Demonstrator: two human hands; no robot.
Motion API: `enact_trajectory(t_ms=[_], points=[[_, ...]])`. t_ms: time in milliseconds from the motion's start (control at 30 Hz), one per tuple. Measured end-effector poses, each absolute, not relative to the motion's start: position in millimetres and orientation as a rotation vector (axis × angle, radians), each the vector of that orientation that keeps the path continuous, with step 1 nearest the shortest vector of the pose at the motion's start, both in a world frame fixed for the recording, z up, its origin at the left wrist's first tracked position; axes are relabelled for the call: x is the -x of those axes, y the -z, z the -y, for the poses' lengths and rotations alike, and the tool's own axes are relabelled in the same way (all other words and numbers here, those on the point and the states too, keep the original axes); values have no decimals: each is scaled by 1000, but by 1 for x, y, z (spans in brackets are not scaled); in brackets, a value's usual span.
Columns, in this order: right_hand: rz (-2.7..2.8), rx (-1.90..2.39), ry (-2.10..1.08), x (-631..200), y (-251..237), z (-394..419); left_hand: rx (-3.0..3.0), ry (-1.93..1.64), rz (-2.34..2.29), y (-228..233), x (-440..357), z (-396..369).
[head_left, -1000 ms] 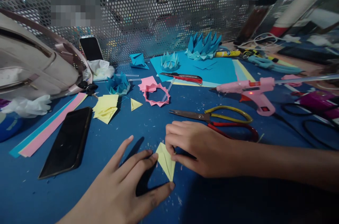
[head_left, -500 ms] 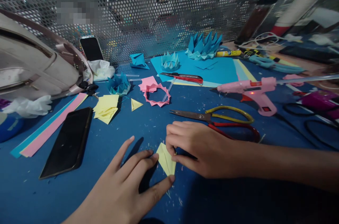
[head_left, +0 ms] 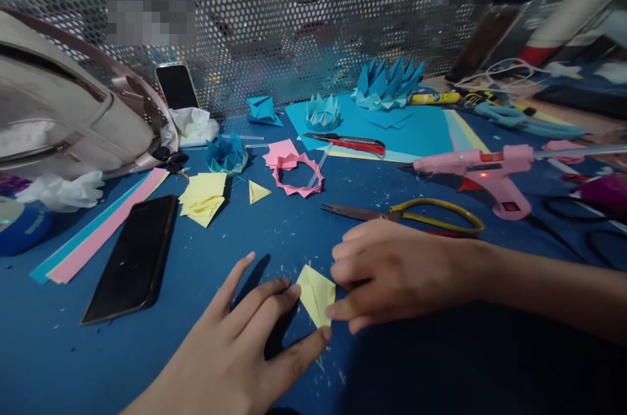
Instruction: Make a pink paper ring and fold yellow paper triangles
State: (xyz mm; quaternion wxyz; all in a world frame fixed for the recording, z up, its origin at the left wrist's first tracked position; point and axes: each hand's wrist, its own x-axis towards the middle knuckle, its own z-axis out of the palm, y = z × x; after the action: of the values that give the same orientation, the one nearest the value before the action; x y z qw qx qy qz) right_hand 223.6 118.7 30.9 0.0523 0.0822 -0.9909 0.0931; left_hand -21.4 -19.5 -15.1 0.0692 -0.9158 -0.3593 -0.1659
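A small folded yellow paper piece (head_left: 316, 292) lies on the blue table (head_left: 416, 363) in front of me. My left hand (head_left: 245, 349) rests flat beside it, with fingertips pressing its left edge and its lower tip. My right hand (head_left: 392, 271) pinches the paper's right side between thumb and fingers. Just beyond my right hand lie scissors (head_left: 416, 217) with yellow and red handles.
A black phone (head_left: 133, 258) lies at left beside pink and blue strips (head_left: 98, 232). Yellow paper squares (head_left: 203, 198), a pink paper ring (head_left: 297, 174), blue folded crowns (head_left: 386, 83), a red utility knife (head_left: 347, 142) and a lit pink glue gun (head_left: 482, 174) lie further back. A bag (head_left: 63, 121) is far left, mesh wall behind.
My right hand has shifted slightly right and its fingers have curled over the yellow paper's right side. The view has drifted a little. The left hand stays pressed on the paper.
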Motion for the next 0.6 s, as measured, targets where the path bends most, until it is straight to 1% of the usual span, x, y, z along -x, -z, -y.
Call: enact_trajectory(t_ms=[167,367,500,600], points=[[3080,-196,-481,-224,-31,-127,2772,491,1072,12,23,19],[3039,-148,-582,-227,-23,-141,2786,438,1042,10,23,17],[3052,-138,-481,-228,-25,-139,2771,443,1068,9,23,18],[3081,-139,-237,-227,-31,-127,2824,487,1064,4,22,20]])
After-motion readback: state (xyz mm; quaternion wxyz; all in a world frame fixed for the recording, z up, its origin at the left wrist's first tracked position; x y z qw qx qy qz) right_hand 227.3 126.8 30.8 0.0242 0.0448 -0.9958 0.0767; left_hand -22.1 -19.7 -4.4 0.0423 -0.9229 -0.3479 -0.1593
